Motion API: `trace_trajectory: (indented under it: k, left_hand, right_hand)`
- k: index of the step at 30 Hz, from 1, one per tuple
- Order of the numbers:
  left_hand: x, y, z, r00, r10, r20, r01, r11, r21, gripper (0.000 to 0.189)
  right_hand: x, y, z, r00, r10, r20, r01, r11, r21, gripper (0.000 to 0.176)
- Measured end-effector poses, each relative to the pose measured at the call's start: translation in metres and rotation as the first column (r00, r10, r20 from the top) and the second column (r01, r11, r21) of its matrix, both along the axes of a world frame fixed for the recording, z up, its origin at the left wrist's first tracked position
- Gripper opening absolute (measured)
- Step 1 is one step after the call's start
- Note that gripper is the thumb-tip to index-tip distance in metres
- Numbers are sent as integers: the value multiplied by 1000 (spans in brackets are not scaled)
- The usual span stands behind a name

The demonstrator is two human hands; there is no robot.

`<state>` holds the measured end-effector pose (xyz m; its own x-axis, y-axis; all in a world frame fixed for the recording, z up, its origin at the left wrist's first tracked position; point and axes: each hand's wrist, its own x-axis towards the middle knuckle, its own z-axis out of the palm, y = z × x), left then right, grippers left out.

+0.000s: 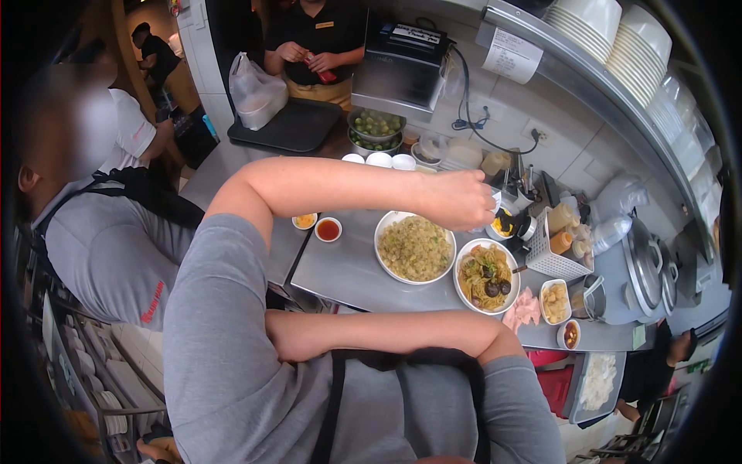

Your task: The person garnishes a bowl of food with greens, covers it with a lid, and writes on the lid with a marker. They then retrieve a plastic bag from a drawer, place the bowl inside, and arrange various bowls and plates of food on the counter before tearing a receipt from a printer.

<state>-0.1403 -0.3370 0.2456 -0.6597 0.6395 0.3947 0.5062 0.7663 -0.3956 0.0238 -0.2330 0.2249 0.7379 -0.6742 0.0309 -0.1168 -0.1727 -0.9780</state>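
Note:
My left hand (461, 201) is closed, held over the steel counter at the end of my outstretched left arm. Something small and whitish shows at its fingers, too unclear to name. Below it are a white plate of fried rice (416, 247) and a bowl of noodles with dark round pieces (485, 277). Just right of the hand sits a small bowl with yellow food (505, 223). My right forearm (386, 334) crosses in front of my body to the left; its hand is hidden behind my left sleeve.
Red sauce (328, 230) and a bowl of yellow food (305, 221) sit at left. A white basket of bottles (558, 251), pink slices (522, 309) and large pots (643, 267) are at right. A co-worker (124, 232) stands left; another person (317, 46) is across the counter.

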Motion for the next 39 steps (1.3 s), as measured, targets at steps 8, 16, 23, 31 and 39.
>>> trace_trajectory:
  k: [8,16,23,31,39]
  left_hand:
    - [-1,5,5,1000,22,2,-22,999,-43,14]
    - [-1,9,8,1000,30,1,-30,998,-49,15]
    - [-4,9,5,1000,-12,-27,12,1000,-28,12]
    - [-3,11,7,1000,19,0,-19,999,-32,11]
    - [-5,9,9,1000,7,18,-6,999,-35,12]
  right_hand:
    - [-3,5,9,997,-21,-68,24,999,37,57]
    - [-3,6,4,1000,12,-14,-8,978,208,51]
    - [-3,9,6,1000,-25,-4,26,992,122,49]
    - [-6,5,11,967,7,-255,-27,997,-75,51]
    - [-4,6,1,987,-39,157,-18,938,347,54]
